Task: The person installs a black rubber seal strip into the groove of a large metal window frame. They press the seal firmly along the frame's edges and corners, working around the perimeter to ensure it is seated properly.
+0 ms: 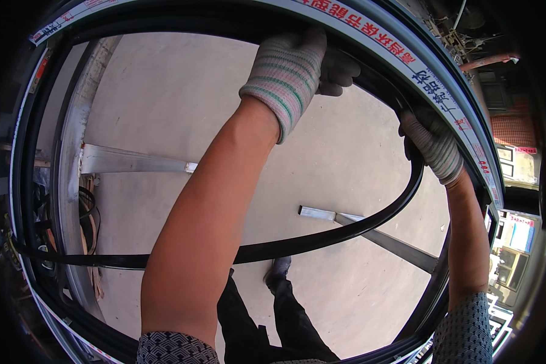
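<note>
A long black rubber sealing strip (pixel 346 230) hangs in a wide loop from the upper right of a rectangular metal frame (pixel 400 51), across its opening to the left side. My left hand (pixel 297 73), in a striped knitted glove with dark-coated fingers, is at the frame's far inner edge. Its thumb presses up there and its fingers curl beneath, around the strip where it meets the frame. At the right inner edge my right hand (pixel 432 142), gloved likewise, grips the strip where the loop bends down. Its fingertips are partly hidden by shadow.
Through the opening show a pale concrete floor (pixel 164 218), metal support bars (pixel 133 159) on the left, another support bar (pixel 400 249) on the right, and my legs (pixel 285 315). Coiled dark cable (pixel 88 209) lies at the left. Clutter and window frames (pixel 512 267) stand beyond the right side.
</note>
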A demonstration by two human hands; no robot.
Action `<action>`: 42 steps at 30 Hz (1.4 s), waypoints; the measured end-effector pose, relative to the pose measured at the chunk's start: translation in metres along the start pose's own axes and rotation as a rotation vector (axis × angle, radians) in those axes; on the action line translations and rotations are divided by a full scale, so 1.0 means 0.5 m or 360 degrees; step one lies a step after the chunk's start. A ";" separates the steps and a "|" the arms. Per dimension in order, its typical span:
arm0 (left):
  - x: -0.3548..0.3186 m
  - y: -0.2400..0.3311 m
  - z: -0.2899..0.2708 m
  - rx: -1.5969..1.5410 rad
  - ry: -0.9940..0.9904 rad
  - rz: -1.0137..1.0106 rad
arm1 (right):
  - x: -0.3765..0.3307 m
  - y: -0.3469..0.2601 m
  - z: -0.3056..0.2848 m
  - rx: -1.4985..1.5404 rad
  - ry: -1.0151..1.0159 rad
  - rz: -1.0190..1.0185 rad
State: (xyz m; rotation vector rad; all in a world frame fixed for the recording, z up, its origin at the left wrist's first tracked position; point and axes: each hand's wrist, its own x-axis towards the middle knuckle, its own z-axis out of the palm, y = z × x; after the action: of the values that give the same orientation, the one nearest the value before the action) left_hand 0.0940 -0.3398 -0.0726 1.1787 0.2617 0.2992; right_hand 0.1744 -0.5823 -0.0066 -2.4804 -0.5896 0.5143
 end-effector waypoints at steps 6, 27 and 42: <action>0.000 0.027 -0.018 0.0237 0.0088 -0.0048 | -0.002 -0.013 -0.009 0.0022 0.0028 -0.0029; 0.024 0.034 -0.130 0.0131 0.0081 0.0086 | -0.004 -0.010 -0.002 0.0033 0.0020 -0.0066; 0.021 0.037 -0.140 -0.0093 0.0371 0.0019 | -0.004 -0.007 -0.002 -0.0009 0.0063 -0.0063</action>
State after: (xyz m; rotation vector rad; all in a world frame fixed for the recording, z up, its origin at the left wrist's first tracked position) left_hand 0.0775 -0.2690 -0.0812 1.0880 0.4467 0.4527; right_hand 0.1724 -0.5810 -0.0033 -2.4728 -0.6241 0.4481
